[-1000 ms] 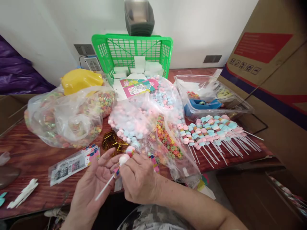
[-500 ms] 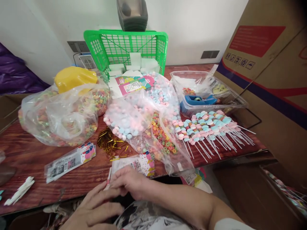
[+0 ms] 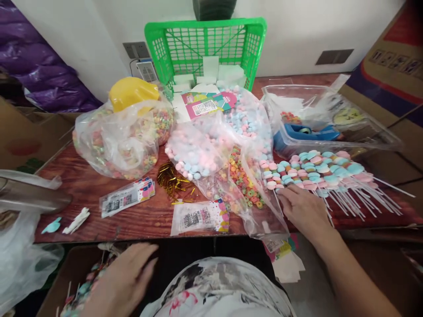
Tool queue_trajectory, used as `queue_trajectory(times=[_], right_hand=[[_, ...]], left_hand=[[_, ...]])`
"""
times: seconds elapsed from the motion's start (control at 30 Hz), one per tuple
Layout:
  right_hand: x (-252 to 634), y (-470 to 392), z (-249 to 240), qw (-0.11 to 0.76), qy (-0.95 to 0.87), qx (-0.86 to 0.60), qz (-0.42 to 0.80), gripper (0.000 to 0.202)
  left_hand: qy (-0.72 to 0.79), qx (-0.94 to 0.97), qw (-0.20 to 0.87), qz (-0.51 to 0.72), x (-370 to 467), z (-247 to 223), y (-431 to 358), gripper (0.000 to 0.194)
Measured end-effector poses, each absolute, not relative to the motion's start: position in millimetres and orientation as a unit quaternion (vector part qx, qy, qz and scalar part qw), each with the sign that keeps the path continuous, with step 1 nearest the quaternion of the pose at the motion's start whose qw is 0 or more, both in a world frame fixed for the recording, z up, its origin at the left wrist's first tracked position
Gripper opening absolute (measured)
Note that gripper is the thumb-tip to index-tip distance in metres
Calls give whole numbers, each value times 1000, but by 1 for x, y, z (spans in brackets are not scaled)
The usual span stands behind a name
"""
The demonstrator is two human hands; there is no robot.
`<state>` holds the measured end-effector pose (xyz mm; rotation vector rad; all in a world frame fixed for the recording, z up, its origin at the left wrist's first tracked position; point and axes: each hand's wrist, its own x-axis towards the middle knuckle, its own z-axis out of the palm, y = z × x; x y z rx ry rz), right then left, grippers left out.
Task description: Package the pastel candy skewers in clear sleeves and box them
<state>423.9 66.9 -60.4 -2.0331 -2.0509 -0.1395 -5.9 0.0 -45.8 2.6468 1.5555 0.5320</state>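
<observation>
My right hand [image 3: 304, 212] is at the left end of a row of candy skewers [image 3: 317, 169]. Pink and blue candy discs are stacked on their white sticks. Its fingers are curled down and pressed together on a front skewer, partly hiding it. Lower left, my left hand [image 3: 124, 275] hovers slightly blurred beside an open box of finished candy skewers [image 3: 86, 286]; its fingers are apart and nothing shows in them. Printed clear pouches [image 3: 200, 216] lie at the table's front edge, and a second stack of pouches [image 3: 127, 197] lies further left.
Bags of ring candy [image 3: 115, 136] and pink-blue candy [image 3: 194, 152] fill the middle. Behind stand a green basket [image 3: 205, 42] and a clear tray [image 3: 366, 136] with a blue tape dispenser [image 3: 306, 132]. Gold twist ties [image 3: 172, 180] and a metal flask [image 3: 33, 196] are also on the table.
My hands were together over my lap at a small item and have parted. The right moved to the candy skewers, the left down to the box. The view has shifted left.
</observation>
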Motion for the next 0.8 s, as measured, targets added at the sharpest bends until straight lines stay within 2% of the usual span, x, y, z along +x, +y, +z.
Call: queue_trajectory(times=[0.03,0.1,0.23,0.33,0.4,0.5,0.67,0.73,0.8], right_hand=[[428,68,-66,74,-688,-720,-43,23],[425,70,-74,27,-664,-746,-38,25],[412,73,-81,30,-630,-774,-56,22],[411,72,-81,44,-622,-780,-62,19],[414,70,-79,63,-618,-781,-62,20],[422,63,-75,118,-599,-789,-72,23],[438,42,-46,382,-549,-738,-89,22],[447,31,-20,404,-589,-692,-106,18],[456,19,6,329,-684,-645,-89,20]], left_hand=[[458,869,1,188,18,-46,14,19],[401,899,9,174,67,-46,41,21],[396,918,34,12,129,-53,69,28],[396,918,14,-23,130,-66,71,29],[395,919,4,7,119,-73,69,30],[380,916,1,126,106,-82,69,33],[349,894,-38,280,101,-96,70,32],[336,893,-49,297,102,-99,68,28],[336,896,-41,288,103,-98,67,21]])
